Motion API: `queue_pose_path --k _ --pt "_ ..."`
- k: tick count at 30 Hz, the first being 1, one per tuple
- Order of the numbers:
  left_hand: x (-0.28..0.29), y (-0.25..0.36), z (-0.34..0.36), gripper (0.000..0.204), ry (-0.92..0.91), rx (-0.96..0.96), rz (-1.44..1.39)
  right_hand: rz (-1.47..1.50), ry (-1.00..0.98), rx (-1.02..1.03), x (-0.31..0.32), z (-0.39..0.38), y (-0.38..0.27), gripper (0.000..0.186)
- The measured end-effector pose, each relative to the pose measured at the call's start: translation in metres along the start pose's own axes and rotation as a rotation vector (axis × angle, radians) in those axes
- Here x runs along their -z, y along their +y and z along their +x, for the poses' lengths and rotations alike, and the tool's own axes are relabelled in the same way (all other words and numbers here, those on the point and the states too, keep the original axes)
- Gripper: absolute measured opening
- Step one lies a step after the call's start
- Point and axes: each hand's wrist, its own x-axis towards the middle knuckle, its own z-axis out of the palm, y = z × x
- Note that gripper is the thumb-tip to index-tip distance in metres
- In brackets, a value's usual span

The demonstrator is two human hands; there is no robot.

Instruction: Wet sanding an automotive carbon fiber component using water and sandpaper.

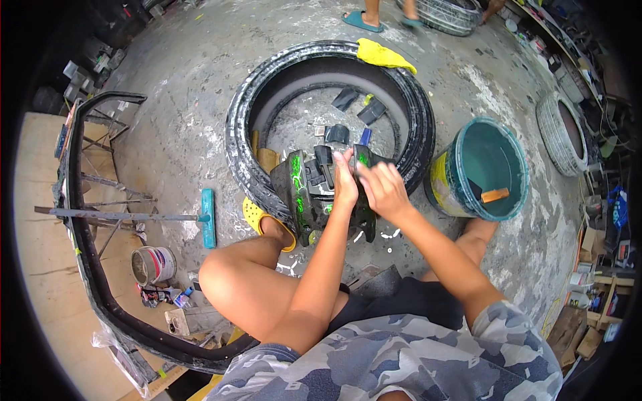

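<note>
In front of me a black curved part point(298, 194) with bright green marks leans on the near rim of a large tyre point(247, 87); its right arm point(363, 207) rises between my hands. My left hand point(345, 184) closes on the inner side of that right arm, near its top. My right hand point(384, 189) is at the outer side, fingers bent and pressed together near the upper edge; whatever they hold is hidden. Inside the tyre lie dark blocks point(336, 134), a blue piece point(365, 137) and a brown roll point(268, 160). A yellow cloth point(384, 55) hangs over the tyre's far rim.
At right stands a teal bucket point(461, 150) of water, an orange-brown piece point(495, 195) inside. A long black curved frame point(79, 174) rests on stands at left, with a teal-headed brush point(208, 217) across it. Another person's slippered foot point(363, 21) shows far ahead.
</note>
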Motion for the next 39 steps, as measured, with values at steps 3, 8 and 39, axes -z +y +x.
queue_pose_path --k 3,8,39 --pt "-0.013 -0.009 0.006 0.089 0.072 -0.115 0.108 -0.046 0.137 -0.085 -0.014 0.035 0.031 0.034" --pt "-0.01 -0.009 0.005 0.088 0.014 -0.164 0.104 0.081 0.259 -0.171 -0.016 0.017 0.011 0.032" --pt "-0.018 0.027 -0.018 0.072 0.011 -0.171 0.57 0.405 0.027 -0.493 -0.015 0.061 0.054 0.025"
